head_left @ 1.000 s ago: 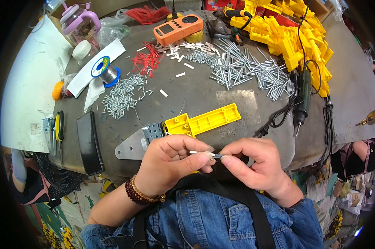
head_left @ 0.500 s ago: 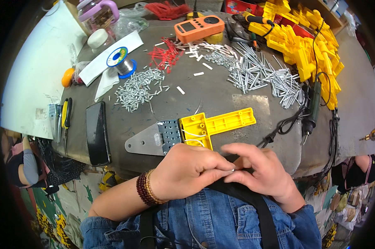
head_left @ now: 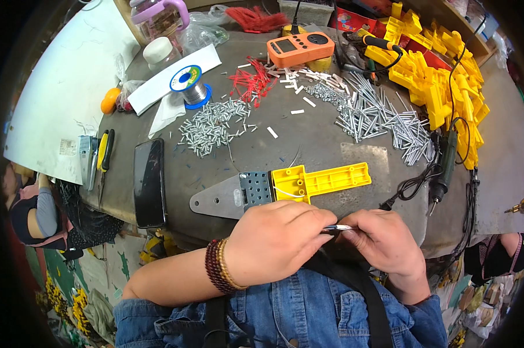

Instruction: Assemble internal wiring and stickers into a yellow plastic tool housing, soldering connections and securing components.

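Between my two hands runs a short stretch of thin white wire (head_left: 344,227), with a dark bit close to the left fingertips. My left hand (head_left: 285,240), with beaded bracelets at its wrist, pinches one end; the fingers of my right hand (head_left: 386,240) are closed on the other. Just beyond them lies a yellow plastic housing (head_left: 337,178) with a ribbed handle. A grey metal plate (head_left: 218,196), pointed and partly perforated, joins its left side. White wire shows inside the housing, and my left hand hides its near edge.
Silver rivet-like pieces (head_left: 210,129), red leads (head_left: 253,81) and long screws (head_left: 366,116) lie in heaps. A solder spool (head_left: 195,90), phone (head_left: 149,182), orange meter (head_left: 299,49) and yellow-handled pliers (head_left: 104,151) surround them. Yellow housings (head_left: 441,87) and a corded screwdriver (head_left: 441,174) are at right.
My right hand has closed from spread fingers to a pinch, and the white wire now shows between both hands. The view has shifted, so the bench appears farther right.
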Tool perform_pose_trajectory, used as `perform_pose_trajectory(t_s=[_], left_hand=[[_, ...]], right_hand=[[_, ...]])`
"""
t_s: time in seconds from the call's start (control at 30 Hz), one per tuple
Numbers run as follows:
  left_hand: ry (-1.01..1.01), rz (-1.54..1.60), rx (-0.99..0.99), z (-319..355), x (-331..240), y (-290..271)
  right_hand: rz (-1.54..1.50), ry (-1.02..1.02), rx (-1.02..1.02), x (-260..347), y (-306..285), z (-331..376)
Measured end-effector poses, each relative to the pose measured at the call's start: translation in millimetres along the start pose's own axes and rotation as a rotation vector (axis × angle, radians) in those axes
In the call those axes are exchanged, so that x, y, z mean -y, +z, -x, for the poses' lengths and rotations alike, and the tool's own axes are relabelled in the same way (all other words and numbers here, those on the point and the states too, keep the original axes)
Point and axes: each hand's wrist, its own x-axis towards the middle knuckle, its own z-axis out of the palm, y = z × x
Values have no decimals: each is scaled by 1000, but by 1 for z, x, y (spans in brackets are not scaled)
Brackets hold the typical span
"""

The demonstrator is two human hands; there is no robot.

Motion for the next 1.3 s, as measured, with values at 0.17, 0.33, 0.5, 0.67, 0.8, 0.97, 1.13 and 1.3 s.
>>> perform_pose_trajectory(t_s=[0.17,0.33,0.5,0.67,0.8,0.97,1.13,1.3], left_hand=[[-75,41,39,2,4,-1],[-237,144,23,1,5,1],[-343,442,1,2,6,0],[-619,1333,-115,5,11,4],[-335,1064,-443,-6,6,10],[71,-176,-5,0,4,-7],[34,-154,96,4,7,-9],[-213,-467,122,4,22,-64]], right_hand=[[-1,-62,5,5,5,-8],[-155,-12,21,5,9,-12],[-251,-23,-19,0,11,-12],[-394,42,-41,5,6,-9],[-465,77,-36,4,9,-9],[-233,-5,94,2,2,-14],[-59,-144,149,5,10,-23],[-3,-43,307,-20,5,-17]])
